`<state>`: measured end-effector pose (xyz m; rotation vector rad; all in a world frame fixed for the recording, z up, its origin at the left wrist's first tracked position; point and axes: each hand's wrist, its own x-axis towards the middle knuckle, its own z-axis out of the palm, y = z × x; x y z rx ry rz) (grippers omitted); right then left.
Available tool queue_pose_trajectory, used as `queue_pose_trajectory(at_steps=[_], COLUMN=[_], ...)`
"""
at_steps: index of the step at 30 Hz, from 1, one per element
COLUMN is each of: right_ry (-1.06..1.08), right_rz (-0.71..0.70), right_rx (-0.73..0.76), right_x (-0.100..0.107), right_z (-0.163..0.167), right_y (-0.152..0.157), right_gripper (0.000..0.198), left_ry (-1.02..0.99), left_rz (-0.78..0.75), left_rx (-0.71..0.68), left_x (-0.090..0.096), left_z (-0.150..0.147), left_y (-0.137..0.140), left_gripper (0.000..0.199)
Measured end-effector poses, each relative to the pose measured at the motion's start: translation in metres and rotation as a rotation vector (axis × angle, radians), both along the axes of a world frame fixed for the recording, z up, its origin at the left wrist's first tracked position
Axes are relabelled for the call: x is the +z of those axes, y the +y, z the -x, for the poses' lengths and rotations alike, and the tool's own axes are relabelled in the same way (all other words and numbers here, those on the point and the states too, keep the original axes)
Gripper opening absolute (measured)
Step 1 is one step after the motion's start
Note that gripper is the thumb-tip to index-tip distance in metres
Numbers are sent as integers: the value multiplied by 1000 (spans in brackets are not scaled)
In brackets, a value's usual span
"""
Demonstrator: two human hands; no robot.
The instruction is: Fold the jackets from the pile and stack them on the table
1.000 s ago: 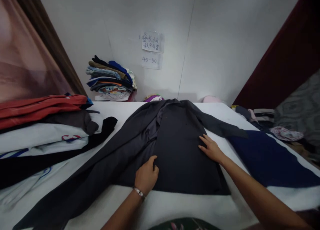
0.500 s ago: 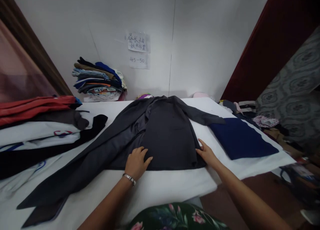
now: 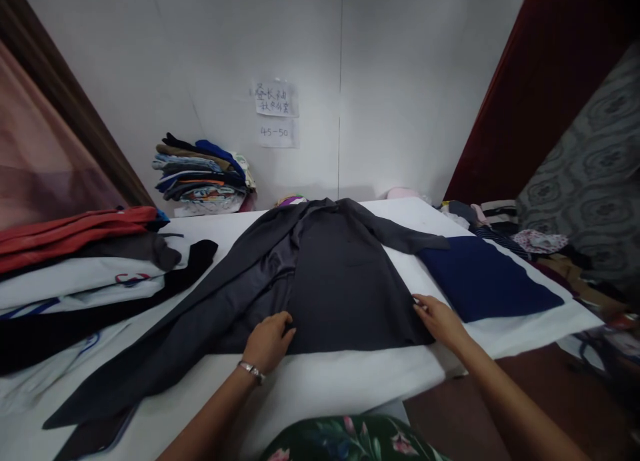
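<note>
A dark grey jacket (image 3: pixel 350 287) lies spread on the white-covered table (image 3: pixel 345 381), collar at the far side and hem towards me. Its left part is folded open, showing a shiny lining. My left hand (image 3: pixel 269 342) has its fingers curled on the edge of the front panel near the hem. At the jacket's right side, my right hand (image 3: pixel 440 321) pinches the side edge just above the hem corner. One sleeve reaches right onto a folded navy cloth (image 3: pixel 490 281); a long part trails to the near left.
Red, white and black garments (image 3: pixel 100 261) are heaped at the left. A stack of folded clothes (image 3: pixel 205 171) stands by the wall, where paper signs (image 3: pixel 277 114) hang. More clothes (image 3: pixel 540 241) lie beyond the table's right edge. A dark flat object (image 3: pixel 100 434) shows at near left.
The right hand has moved right, drawing the front panel's side edge outward so the panel lies wider and flatter. The left hand's fingers have curled in. The view has tilted slightly.
</note>
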<state>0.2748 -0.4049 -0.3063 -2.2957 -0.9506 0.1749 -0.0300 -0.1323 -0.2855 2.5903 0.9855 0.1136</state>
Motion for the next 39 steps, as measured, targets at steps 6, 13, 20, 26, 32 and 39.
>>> queue_pose_trajectory(at_steps=[6, 13, 20, 26, 32, 39], right_ry=[-78, -266, -439, -358, -254, -84], right_rz=[-5, -12, -11, 174, 344, 326], right_rx=[411, 347, 18, -95, 93, 171], right_x=[18, -6, 1, -6, -14, 16], right_z=[36, 49, 14, 5, 26, 13], right_y=[-22, -17, -19, -56, -55, -50], right_gripper=[74, 85, 66, 66, 61, 66], left_ry=[-401, -620, -609, -184, 58, 95], left_rz=[482, 825, 864, 347, 89, 59], left_rx=[247, 339, 254, 14, 69, 19], left_x=[-7, 7, 16, 9, 15, 9], left_z=[-9, -13, -15, -15, -7, 1], left_y=[12, 14, 5, -18, -9, -4], left_gripper=[18, 33, 35, 25, 30, 29])
